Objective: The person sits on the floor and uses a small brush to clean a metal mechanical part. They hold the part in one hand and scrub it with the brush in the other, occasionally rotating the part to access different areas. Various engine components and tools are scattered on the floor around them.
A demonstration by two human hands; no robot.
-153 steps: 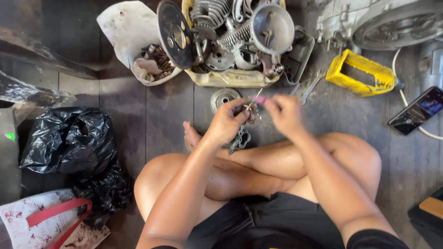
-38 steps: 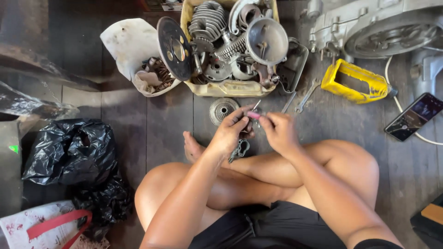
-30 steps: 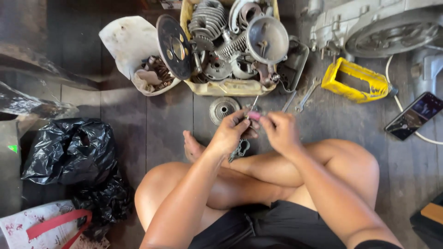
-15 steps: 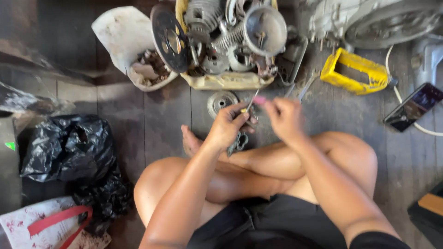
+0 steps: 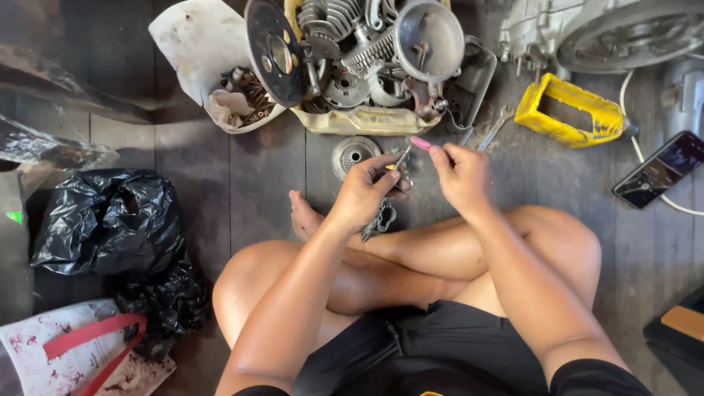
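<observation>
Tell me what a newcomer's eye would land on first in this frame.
Probably the cream tub at top centre, heaped with grey engine parts, above the person's left hand and right hand working a small metal part over crossed legs. Next, the yellow container at upper right and the black plastic bag at left.

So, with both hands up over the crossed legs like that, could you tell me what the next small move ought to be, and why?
Probably steady the small metal part in the left hand and bring the pink-handled tool, pinched in the right hand, down to it: the two sit close together, but the tool's tip seems not yet engaged.
</observation>
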